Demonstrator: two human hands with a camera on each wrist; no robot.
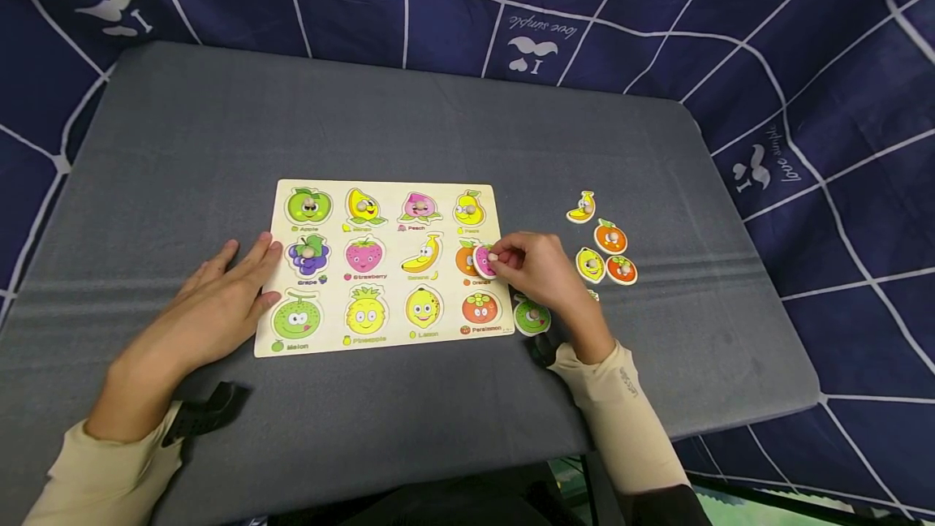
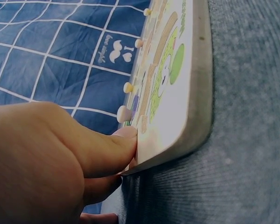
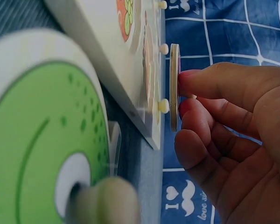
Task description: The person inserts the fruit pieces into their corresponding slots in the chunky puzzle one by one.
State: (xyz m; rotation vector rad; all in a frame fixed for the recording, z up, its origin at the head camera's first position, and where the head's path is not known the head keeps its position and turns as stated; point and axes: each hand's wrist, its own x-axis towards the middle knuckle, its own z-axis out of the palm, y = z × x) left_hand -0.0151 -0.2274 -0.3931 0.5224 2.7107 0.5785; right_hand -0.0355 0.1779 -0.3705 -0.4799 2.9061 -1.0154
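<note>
A wooden fruit puzzle board (image 1: 390, 269) lies on the table, with knobbed pieces such as the apple (image 1: 308, 205) and grape (image 1: 308, 256) in its upper and left slots. My left hand (image 1: 212, 307) rests at the board's left edge, fingers stretched out; in the left wrist view the thumb (image 2: 105, 151) touches the board's edge. My right hand (image 1: 536, 266) pinches a pink puzzle piece (image 1: 483, 261), apparently the strawberry, by its knob. That piece is held above the board over the orange picture (image 1: 465, 256). In the right wrist view it appears edge-on (image 3: 174, 88), apart from the board.
Right of the board lie loose banana (image 1: 582, 208), orange (image 1: 610, 237), lemon (image 1: 590, 265) and persimmon (image 1: 622, 270) pieces. A melon piece (image 1: 532, 317) sits by the board's lower right corner, near the right wrist. Blue checked cloth (image 1: 453, 23) surrounds the grey table (image 1: 409, 128).
</note>
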